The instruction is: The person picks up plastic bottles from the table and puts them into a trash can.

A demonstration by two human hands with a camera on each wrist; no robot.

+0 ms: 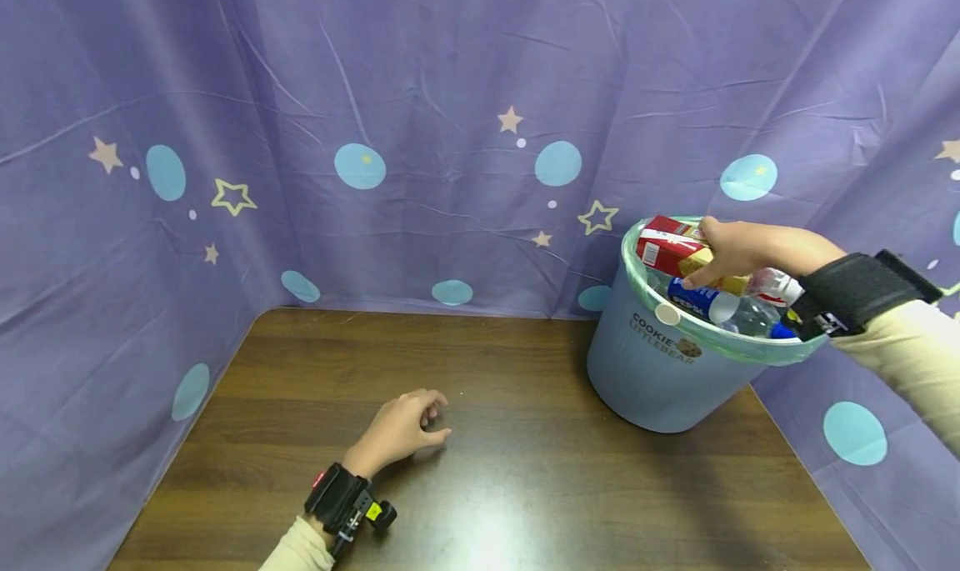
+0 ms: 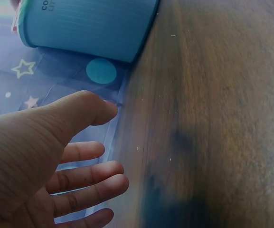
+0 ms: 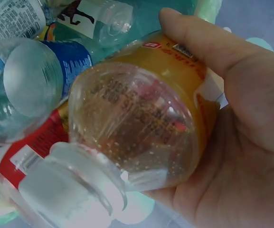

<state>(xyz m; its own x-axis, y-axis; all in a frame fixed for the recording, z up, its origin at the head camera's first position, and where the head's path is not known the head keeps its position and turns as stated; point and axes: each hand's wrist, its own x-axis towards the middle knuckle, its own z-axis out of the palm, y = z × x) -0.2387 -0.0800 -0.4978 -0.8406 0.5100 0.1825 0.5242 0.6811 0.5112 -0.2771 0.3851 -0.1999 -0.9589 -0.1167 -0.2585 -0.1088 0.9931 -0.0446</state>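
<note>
The head view shows the right hand reaching over the rim of a light blue bin at the far right of the wooden table; its fingers cover most of what they hold, only a yellow edge showing. The right wrist view settles this: thumb and fingers are curled round a clear plastic bottle with an orange label, held among other discards, a blue-labelled bottle and a red-labelled bottle touching it. A red carton in the bin appears only in the head view. The left hand rests on the table, well apart from the bin, holding nothing; the left wrist view shows its fingers loosely bent and apart. That view is blurred. The bottle's label text is unreadable, and the bin's base is cut off in the wrist views.
</note>
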